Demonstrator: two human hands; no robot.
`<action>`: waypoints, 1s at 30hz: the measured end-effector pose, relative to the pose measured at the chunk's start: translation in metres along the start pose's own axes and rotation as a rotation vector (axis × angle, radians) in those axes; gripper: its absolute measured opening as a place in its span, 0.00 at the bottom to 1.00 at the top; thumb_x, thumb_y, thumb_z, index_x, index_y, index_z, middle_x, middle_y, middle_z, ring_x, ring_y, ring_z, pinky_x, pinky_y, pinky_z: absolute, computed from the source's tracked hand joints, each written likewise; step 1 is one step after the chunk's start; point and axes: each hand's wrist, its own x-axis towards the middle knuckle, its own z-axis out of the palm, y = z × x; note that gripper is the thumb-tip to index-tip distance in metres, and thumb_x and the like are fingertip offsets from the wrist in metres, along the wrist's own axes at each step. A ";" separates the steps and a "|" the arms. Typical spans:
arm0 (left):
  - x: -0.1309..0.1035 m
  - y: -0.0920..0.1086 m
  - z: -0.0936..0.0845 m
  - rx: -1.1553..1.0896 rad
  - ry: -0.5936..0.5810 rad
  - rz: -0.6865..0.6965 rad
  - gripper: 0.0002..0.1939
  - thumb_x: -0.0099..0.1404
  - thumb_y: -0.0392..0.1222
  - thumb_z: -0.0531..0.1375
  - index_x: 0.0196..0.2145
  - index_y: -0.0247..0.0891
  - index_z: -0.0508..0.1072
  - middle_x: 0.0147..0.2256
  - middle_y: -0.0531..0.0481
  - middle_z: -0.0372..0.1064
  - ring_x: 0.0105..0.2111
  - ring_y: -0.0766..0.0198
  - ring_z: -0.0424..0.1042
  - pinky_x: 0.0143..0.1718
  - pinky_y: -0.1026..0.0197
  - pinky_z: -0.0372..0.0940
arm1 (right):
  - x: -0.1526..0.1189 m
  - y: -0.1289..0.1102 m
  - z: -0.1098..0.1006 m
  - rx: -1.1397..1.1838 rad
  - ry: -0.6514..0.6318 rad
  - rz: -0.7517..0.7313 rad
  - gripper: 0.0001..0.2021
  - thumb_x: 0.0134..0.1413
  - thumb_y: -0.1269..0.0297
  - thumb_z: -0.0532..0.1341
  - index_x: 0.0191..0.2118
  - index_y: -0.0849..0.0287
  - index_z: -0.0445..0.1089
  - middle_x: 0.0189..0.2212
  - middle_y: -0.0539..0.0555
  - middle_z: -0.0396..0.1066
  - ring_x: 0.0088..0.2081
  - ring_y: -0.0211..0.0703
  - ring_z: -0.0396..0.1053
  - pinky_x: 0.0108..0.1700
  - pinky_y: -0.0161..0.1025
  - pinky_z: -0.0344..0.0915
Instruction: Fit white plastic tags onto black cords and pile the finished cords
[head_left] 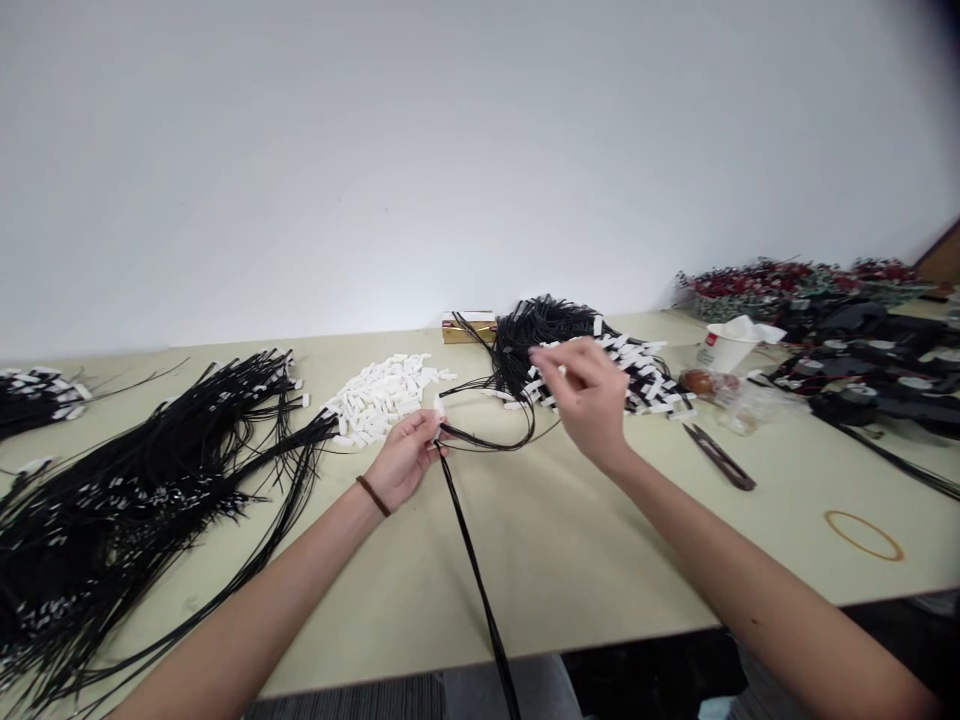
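Note:
My left hand [411,455], with a brown band at the wrist, is closed on a bundle of thin black cables [472,560] near a white connector [438,412]. Part of the bundle loops to the right and part hangs over the table's front edge. My right hand [589,395] is raised in a pinch, right of the loop and in front of a pile of black cables with white ends [555,320]; whatever is between its fingertips is too small to make out. Beside my left hand lies a heap of small white connectors [379,395].
Large bundles of black cables [150,480] cover the left of the table [600,580]. To the right are tweezers or snips [718,457], a paper cup [726,347], a plastic bag [750,405], a yellow ring [864,535] and dark cable bundles [862,370]. A small box [469,328] stands by the wall.

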 end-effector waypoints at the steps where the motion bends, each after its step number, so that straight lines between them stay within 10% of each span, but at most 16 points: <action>1: -0.001 0.000 0.000 0.005 -0.019 -0.005 0.13 0.46 0.42 0.66 0.25 0.33 0.67 0.25 0.53 0.64 0.25 0.72 0.62 0.22 0.70 0.59 | -0.005 -0.004 0.004 -0.012 -0.091 -0.081 0.06 0.52 0.65 0.58 0.33 0.54 0.73 0.27 0.52 0.68 0.28 0.37 0.63 0.26 0.35 0.60; 7: -0.003 0.001 0.002 0.014 -0.152 -0.004 0.13 0.48 0.43 0.65 0.25 0.34 0.65 0.25 0.52 0.64 0.24 0.72 0.62 0.23 0.69 0.58 | -0.030 -0.009 0.021 -0.160 -0.394 -0.293 0.09 0.56 0.65 0.54 0.30 0.56 0.70 0.25 0.51 0.68 0.27 0.37 0.61 0.29 0.35 0.57; 30: -0.005 0.001 0.001 0.090 -0.252 0.021 0.12 0.52 0.45 0.63 0.26 0.34 0.66 0.26 0.52 0.64 0.25 0.70 0.62 0.25 0.67 0.59 | -0.034 -0.009 0.021 -0.277 -0.426 -0.442 0.09 0.56 0.69 0.54 0.28 0.56 0.68 0.22 0.49 0.65 0.24 0.35 0.53 0.27 0.34 0.51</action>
